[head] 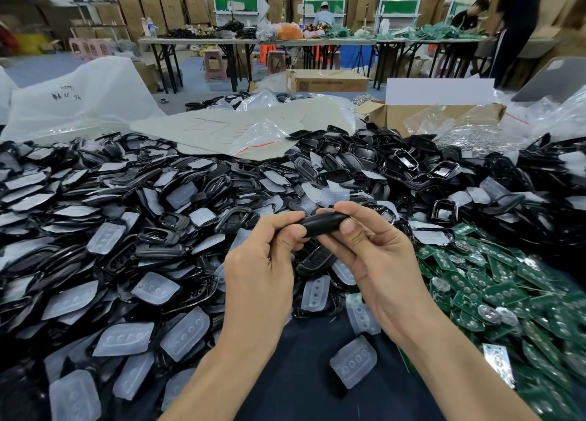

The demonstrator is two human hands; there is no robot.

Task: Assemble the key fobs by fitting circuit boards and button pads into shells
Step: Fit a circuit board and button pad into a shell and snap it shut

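Stacked cardboard boxes (152, 5) line the wall behind long folding tables (196, 41)

Both shell (323, 222) ends behind fingers (287, 219); board pile (523, 293) past rt edge; bg workers (469, 14) blurry.

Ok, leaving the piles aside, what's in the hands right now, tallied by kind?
Black shell, pinched between left hand and right hand: 1
Clear button pads: 0 seen in hand
Green circuit boards: 0 seen in hand
Total: 1

shells (95, 205) heaped left and behind, circuit boards (507, 293) right, button pads (126, 338) scattered among shells.
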